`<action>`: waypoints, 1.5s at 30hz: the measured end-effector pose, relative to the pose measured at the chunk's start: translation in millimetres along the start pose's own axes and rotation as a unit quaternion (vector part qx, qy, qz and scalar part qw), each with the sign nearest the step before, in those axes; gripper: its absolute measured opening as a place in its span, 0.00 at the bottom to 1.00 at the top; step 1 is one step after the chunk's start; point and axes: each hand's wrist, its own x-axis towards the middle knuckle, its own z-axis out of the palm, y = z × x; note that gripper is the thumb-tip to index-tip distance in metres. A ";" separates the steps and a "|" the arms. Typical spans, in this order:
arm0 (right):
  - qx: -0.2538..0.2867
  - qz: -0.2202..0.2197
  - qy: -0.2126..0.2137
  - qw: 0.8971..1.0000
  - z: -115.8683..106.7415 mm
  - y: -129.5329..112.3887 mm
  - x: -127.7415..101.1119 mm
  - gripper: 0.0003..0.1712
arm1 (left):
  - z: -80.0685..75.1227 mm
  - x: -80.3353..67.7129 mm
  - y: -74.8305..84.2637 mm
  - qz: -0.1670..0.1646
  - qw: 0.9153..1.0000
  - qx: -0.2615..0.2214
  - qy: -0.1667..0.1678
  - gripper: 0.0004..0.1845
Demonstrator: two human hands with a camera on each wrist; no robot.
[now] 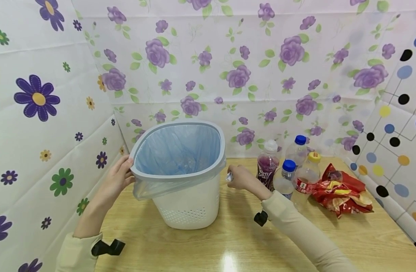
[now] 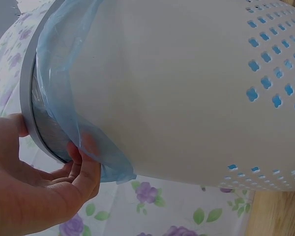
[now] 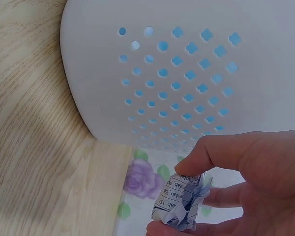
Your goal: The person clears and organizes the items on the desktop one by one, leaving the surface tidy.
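Note:
A white trash can [image 1: 191,211] with a grey rim [image 1: 181,176] and a blue plastic liner stands on the table, its lower wall pierced with small holes. My left hand [image 1: 117,177] grips the rim at the can's left side. In the left wrist view, the thumb is on the rim and the curled fingers lie under it by the liner's overhang [image 2: 83,113]. To the right of the can, my right hand [image 1: 242,177] pinches a crumpled printed paper [image 3: 179,199] between thumb and fingers, close to the perforated wall. Whatever lies at the bin's bottom is unclear through the liner.
Right of my right hand stand a purple drink bottle [image 1: 267,164], two blue-capped bottles and a yellow-capped bottle [image 1: 308,173]. Beside them lies an open red snack bag [image 1: 344,192]. Floral sheets [image 1: 208,87] hang behind the wooden table [image 1: 228,241].

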 end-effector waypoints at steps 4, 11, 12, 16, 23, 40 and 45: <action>0.002 0.017 -0.001 1.000 -1.9 0.6 -0.5 0.24 | -0.1 0.0 0.4 0.001 1.000 -0.004 0.000 0.27; 0.006 0.016 0.029 0.999 -5.2 -0.1 -5.3 0.24 | -0.1 -1.3 0.9 -0.005 1.000 0.004 0.003 0.29; 0.006 0.012 0.034 0.999 -6.1 -0.8 -6.0 0.22 | -0.1 -1.7 0.9 -0.005 1.000 0.006 0.003 0.29; 0.018 -0.001 0.048 0.999 -11.3 -5.2 -8.4 0.18 | -0.2 -2.2 1.2 -0.004 1.000 0.010 0.002 0.30; 0.028 0.003 0.056 0.998 -19.4 -10.4 -9.5 0.18 | -1.1 -1.6 0.3 -0.001 1.000 0.008 0.002 0.30; 0.028 0.006 0.064 0.998 -27.4 -5.8 -15.3 0.20 | 0.1 -0.9 -0.2 -0.004 1.000 0.012 -0.001 0.31; 0.028 -0.003 0.084 0.996 -32.7 -9.0 -19.0 0.23 | 0.8 -0.4 -0.3 -0.006 1.000 0.008 0.001 0.31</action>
